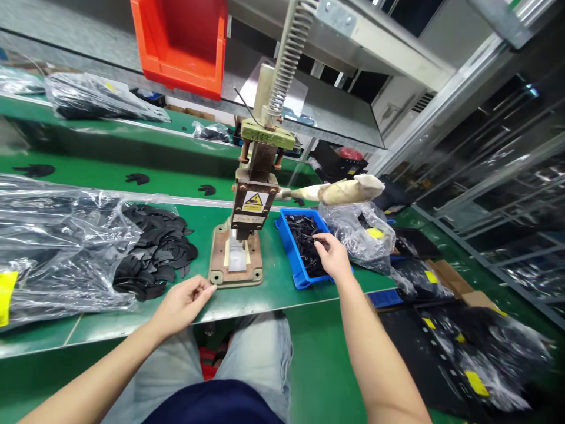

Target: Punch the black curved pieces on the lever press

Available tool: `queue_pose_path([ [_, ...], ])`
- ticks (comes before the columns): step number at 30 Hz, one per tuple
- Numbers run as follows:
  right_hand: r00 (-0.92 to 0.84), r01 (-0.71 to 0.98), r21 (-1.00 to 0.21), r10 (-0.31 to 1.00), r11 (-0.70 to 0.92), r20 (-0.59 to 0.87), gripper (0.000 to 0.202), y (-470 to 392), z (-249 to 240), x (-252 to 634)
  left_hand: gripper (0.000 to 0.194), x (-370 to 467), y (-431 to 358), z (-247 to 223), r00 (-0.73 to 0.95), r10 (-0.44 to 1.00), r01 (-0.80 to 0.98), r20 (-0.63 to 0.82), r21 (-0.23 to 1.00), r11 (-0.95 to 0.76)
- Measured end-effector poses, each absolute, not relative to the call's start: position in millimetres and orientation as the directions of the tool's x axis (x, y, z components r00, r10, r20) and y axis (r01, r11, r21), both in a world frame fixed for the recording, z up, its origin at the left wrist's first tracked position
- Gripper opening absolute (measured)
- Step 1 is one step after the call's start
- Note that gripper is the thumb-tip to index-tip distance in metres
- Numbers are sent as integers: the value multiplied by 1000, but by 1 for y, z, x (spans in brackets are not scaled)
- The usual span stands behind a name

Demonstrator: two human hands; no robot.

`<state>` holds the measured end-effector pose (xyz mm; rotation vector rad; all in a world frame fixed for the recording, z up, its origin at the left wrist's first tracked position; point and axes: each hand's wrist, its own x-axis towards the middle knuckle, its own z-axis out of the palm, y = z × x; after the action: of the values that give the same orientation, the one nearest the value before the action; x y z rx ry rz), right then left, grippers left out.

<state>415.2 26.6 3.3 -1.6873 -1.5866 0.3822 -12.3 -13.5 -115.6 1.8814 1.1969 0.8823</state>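
Observation:
My right hand (330,253) reaches over a blue bin (298,272) of small black parts (304,235), thumb and fingertips close together; what they hold, if anything, is too small to make out. My left hand (188,300) rests at the bench edge by the near left corner of the press base, its fingers curled together with their tips hidden. Between the hands stands a hand press (255,200) with a wrapped lever (348,191) pointing right. A pale block (237,259) lies on its base. Curved black pieces (161,247) are heaped left of the press.
A large clear plastic bag (66,247) covers the bench's left side. Behind the press runs a green strip with a few black pieces (138,178). An orange bin (183,47) hangs above. More bagged parts (359,232) sit right of the blue bin.

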Motion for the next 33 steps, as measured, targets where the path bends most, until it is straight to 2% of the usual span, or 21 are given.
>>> queue_pose_path([
  [3,192,459,-863,925,210,328,22,-2,-10,376,32,-3,-22,-94,304,929,387,213,863,-324],
  [6,153,181,-942,938,284,312,21,-32,-33,325,22,13,-32,-66,354,890,304,288,864,-401],
  [9,114,-58,-956,953,287,279,24,-52,-54,280,12,28,-37,-45,422,822,217,382,838,-501],
  [13,95,-261,-931,966,256,239,25,-62,-68,246,17,38,-40,-35,486,752,181,446,790,-585],
  [17,86,-354,-909,975,221,204,24,-62,-72,235,19,40,-42,-34,468,757,181,455,789,-587],
  [22,75,-392,-902,984,179,163,26,-64,-75,231,17,42,-42,-35,466,767,173,440,805,-567],
  [29,82,-374,-915,988,152,131,30,-65,-81,231,20,40,-43,-37,477,784,200,398,819,-537],
  [33,72,-333,-932,989,145,128,31,-66,-85,232,19,38,-45,-35,485,763,189,428,801,-569],
])
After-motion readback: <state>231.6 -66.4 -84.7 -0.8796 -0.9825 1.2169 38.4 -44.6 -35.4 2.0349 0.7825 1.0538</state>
